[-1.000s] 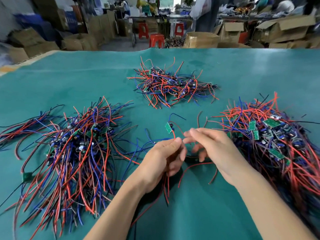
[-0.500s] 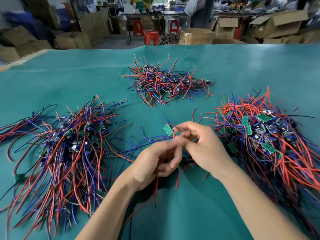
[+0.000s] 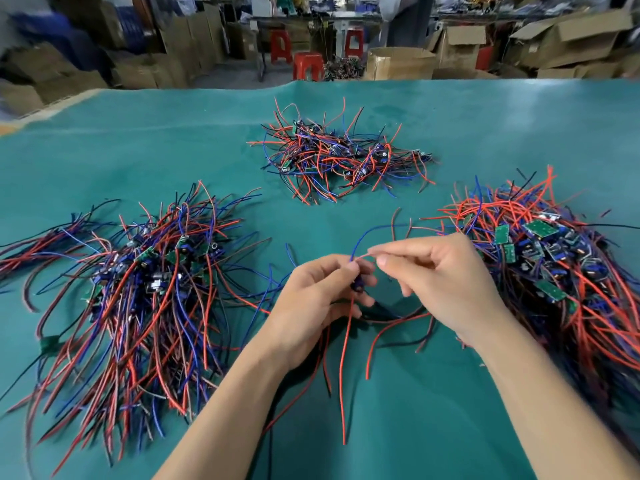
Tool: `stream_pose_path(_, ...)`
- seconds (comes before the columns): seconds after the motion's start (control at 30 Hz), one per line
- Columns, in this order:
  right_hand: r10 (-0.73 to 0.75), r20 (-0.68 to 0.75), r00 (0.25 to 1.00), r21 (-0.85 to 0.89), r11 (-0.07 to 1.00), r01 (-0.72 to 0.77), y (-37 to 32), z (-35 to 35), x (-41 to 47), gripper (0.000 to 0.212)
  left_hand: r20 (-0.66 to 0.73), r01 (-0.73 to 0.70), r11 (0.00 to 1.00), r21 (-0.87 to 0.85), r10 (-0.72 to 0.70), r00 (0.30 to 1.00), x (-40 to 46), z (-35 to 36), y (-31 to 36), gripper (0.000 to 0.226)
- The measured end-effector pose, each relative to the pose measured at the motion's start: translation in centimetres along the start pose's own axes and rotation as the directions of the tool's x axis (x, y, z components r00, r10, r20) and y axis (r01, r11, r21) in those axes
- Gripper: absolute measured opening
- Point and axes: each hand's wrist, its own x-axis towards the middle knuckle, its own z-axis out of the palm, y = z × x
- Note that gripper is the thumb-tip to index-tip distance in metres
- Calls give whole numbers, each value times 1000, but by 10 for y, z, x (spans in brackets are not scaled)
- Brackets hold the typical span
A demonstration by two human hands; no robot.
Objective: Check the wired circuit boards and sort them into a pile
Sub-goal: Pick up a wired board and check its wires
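Note:
My left hand (image 3: 315,296) grips a small wired circuit board (image 3: 357,284) just above the teal table; the board is mostly hidden between its fingers. Red and dark wires hang from it toward me, and a blue wire (image 3: 367,235) loops upward. My right hand (image 3: 440,275) pinches one thin wire of that board between thumb and forefinger, right beside my left fingertips. Three heaps of wired boards lie around: a large left pile (image 3: 145,289), a large right pile (image 3: 554,261) showing green boards, and a smaller far pile (image 3: 339,157).
The teal table cover (image 3: 433,427) shows between the piles and in front of my arms. Beyond the far table edge stand cardboard boxes (image 3: 398,64) and red stools (image 3: 306,65).
The green board that stood up above my left fingertips has turned down into my left hand. My right hand shifted from the board to pinching a wire, which it draws out to the right.

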Motion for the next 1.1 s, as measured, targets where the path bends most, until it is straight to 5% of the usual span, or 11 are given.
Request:
stream_pose_path(0.2, 122, -322, 939, 188, 980, -62, 3, -1, 3, 13, 151, 23, 998, -52, -15, 988, -2, 1, 0, 21)
stream_pose_path(0.3, 341, -254, 905, 492, 851, -183, 3, 13, 2, 36, 167, 33, 993, -117, -13, 986, -1, 2, 1, 18)
stream_pose_path(0.4, 434, -98, 895, 568, 764, -308, 2, 25, -1, 77, 135, 31, 987, -155, -9, 991, 1, 2, 3, 17)
stream_pose_path(0.6, 287, 122, 950, 338, 888, -311, 3, 21, -4, 15, 112, 54, 988, -146, -38, 993, 0, 3, 1, 18)
stream_pose_path(0.8, 236, -36, 971, 347, 914, -209, 6, 19, -2, 9, 51, 45, 996, -72, -42, 998, 1, 3, -3, 27)
stream_pose_path(1.1, 245, 184, 952, 482, 822, -305, 7, 13, 0, 17, 4, 12, 1000, -21, -12, 1000, 1, 0, -3, 25)
